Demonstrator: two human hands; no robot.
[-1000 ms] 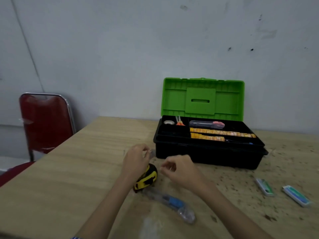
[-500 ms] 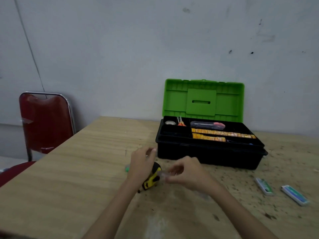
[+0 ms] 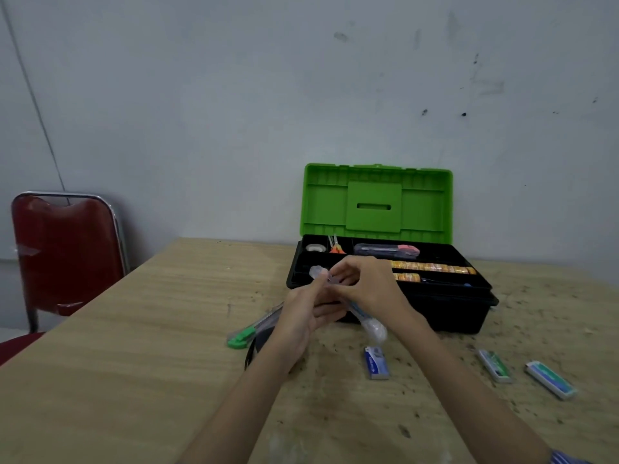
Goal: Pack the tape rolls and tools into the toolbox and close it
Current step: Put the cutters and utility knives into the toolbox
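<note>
The black toolbox (image 3: 445,313) stands open with its green lid (image 3: 375,202) upright. Its tray holds a small tape roll (image 3: 314,248), orange-handled pliers (image 3: 336,248), a dark cutter (image 3: 385,251) and yellow strips (image 3: 432,267). Both my hands hold a clear plastic cutter (image 3: 373,328) with a blue inside, tilted, in front of the box's left end. My right hand (image 3: 368,289) grips its middle. My left hand (image 3: 301,316) holds it from the left, thumb along its upper end. A green-ended cutter (image 3: 246,334) lies on the table left of my left wrist.
A small blue-and-white box (image 3: 376,363) lies on the wooden table (image 3: 134,363) near my right forearm. Two green-and-white boxes (image 3: 494,366) (image 3: 549,380) lie further right. A black strap (image 3: 249,356) shows under my left wrist. A red chair (image 3: 63,252) stands at the left.
Both hands have lifted the clear cutter off the table toward the toolbox. The yellow tape measure is now hidden under my left wrist, and the camera has tilted.
</note>
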